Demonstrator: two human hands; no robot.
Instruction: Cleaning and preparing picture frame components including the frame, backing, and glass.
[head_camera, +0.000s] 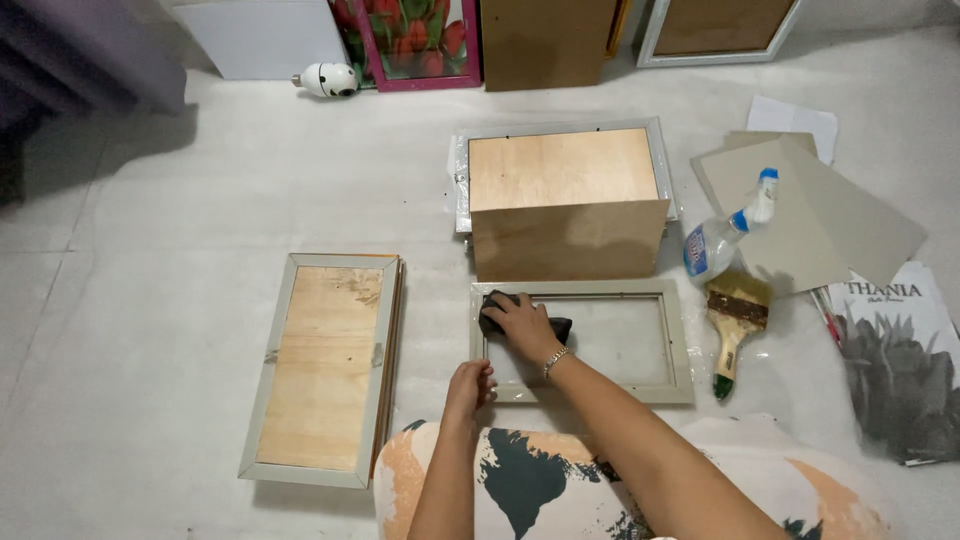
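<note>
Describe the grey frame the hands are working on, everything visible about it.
The grey frame is a flat rectangular picture frame with mitred corners, lying flat on the pale floor in front of a plywood box. Its pane looks clear or translucent. The right hand presses a dark cloth onto the upper-left part of the pane; the left hand steadies the frame's near-left edge. A paintbrush lies just right of it.

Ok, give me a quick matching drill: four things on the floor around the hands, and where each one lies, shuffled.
Things:
1. dark cloth
2. paintbrush
3. spray bottle
4. frame with plywood back

Places:
A. far left, lying face down
B. under the right hand, on the grey frame
C. just right of the grey frame, bristles pointing away
D. lying beside the grey card sheets

Pairs: 1-B, 2-C, 3-D, 4-A
</note>
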